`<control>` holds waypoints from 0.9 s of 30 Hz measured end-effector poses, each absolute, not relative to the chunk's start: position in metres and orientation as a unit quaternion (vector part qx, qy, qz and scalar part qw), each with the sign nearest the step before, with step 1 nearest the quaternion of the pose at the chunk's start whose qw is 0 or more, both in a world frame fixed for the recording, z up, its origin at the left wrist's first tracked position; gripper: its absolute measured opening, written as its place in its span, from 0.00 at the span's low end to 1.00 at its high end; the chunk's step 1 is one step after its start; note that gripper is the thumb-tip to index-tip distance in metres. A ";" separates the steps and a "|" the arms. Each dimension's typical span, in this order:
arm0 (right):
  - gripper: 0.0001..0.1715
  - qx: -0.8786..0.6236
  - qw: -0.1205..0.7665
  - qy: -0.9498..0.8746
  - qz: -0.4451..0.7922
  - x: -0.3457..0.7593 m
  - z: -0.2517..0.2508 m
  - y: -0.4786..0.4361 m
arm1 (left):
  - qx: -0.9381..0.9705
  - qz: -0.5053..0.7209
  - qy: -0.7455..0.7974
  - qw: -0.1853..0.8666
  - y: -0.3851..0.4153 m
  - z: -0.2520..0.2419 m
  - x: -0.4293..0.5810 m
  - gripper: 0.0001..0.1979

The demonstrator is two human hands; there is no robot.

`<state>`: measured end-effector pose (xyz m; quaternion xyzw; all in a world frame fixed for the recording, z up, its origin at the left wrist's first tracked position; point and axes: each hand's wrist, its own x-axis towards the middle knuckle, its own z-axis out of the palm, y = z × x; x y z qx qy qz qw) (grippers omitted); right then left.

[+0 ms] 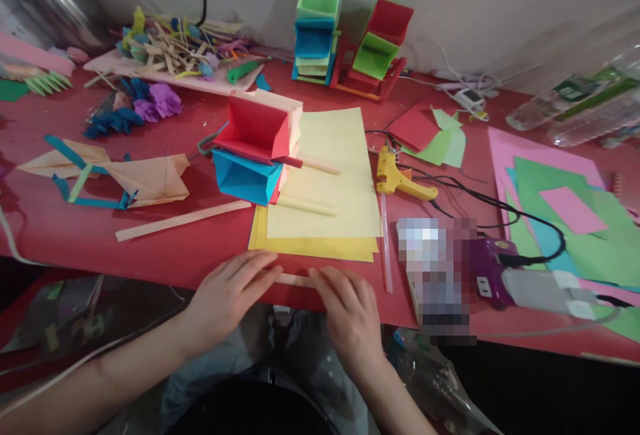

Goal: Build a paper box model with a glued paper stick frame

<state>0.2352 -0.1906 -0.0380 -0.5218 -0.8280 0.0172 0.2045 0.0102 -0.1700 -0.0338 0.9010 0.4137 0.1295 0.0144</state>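
Close to the table's front edge, a narrow pale pink paper strip lies between my two hands. My left hand has its fingers closed together on the strip's left end. The right end is pinched under the fingertips of my right hand. Both ends are hidden by the fingers. Just beyond the hands are a pale yellow paper sheet and deeper yellow sheets under it. A folded paper piece with a red box and a blue box rests partly over them.
To the right are a yellow glue gun, a clear glue stick, a blurred-out phone and a purple power adapter with cables. Another pale strip lies left. Stacked paper boxes stand at the back.
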 end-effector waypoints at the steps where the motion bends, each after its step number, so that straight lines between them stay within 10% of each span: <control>1: 0.22 -0.492 0.193 -0.849 0.025 0.233 -0.038 -0.191 | 0.914 0.126 0.385 0.022 -0.172 -0.036 0.011 0.23; 9: 0.26 -0.448 0.121 -0.886 0.007 0.227 -0.040 -0.200 | 0.936 0.091 0.336 0.059 -0.176 -0.043 0.015 0.24; 27: 0.14 -0.473 0.266 -0.836 0.084 0.217 -0.028 -0.208 | 0.910 0.212 0.355 0.038 -0.187 -0.029 0.013 0.15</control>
